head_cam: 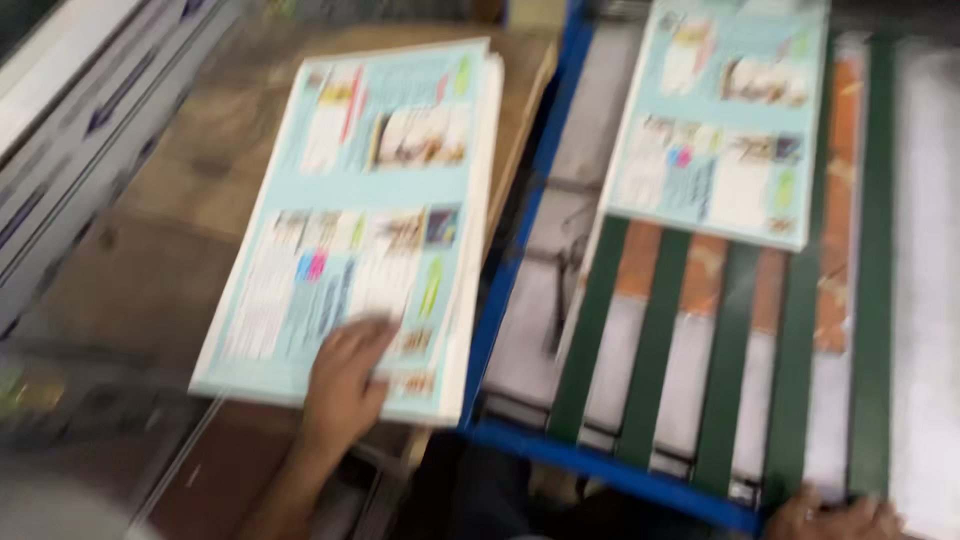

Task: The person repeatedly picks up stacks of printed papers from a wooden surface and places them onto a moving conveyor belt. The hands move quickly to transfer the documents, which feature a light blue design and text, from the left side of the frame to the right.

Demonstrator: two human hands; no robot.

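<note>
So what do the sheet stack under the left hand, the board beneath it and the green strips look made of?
Stack of printed sheets: paper, faintly glossy, with thin layered white edges, under the left hand. Board: brown, matte, probably cardboard or fibreboard. Green strips: flat, smooth belts, perhaps rubber or plastic; blur leaves it open.

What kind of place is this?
Probably a print shop: a stack of pale blue printed paper sheets, a second printed sheet on green belts in a blue metal frame.
</note>
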